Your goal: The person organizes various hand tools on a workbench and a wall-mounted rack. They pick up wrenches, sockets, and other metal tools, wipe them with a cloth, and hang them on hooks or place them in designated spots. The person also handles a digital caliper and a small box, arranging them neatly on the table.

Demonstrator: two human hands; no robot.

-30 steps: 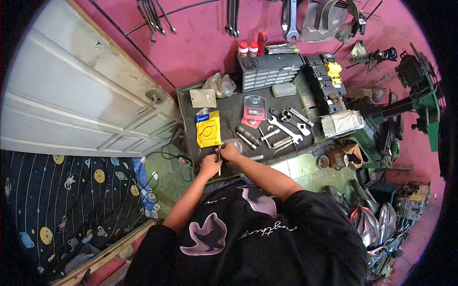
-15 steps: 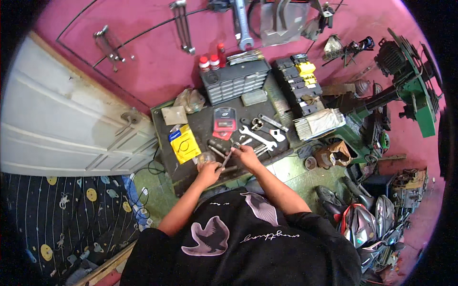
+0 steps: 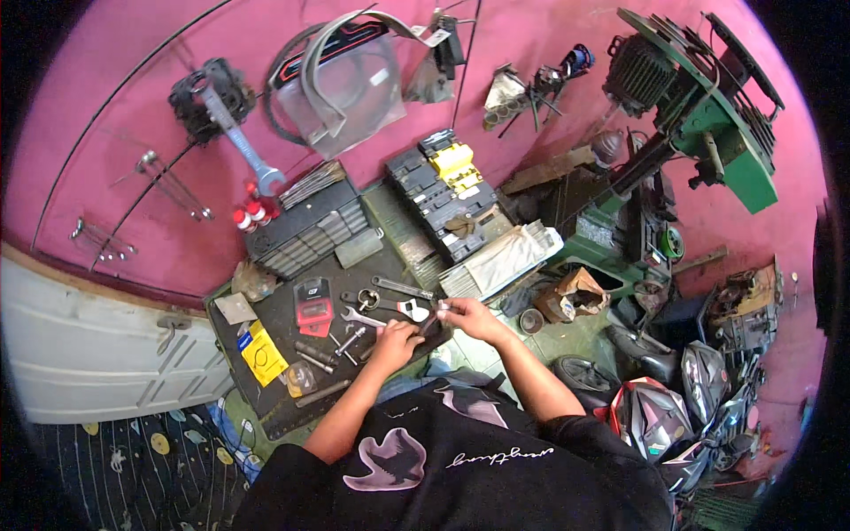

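Both hands (image 3: 398,343) (image 3: 474,320) have shifted rightward; the tool (image 3: 431,326) between them slants up-right.

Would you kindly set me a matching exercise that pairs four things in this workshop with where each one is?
Things:
1. Yellow packet
2. Open-ended wrench
3. Red-capped bottles
4. Large see-through bag

Places:
A. On top of the drawer cabinet
B. Against the pink wall
C. Beside the left hand
D. Near the left edge of the bench

Pairs: 1-D, 2-C, 3-A, 4-B.
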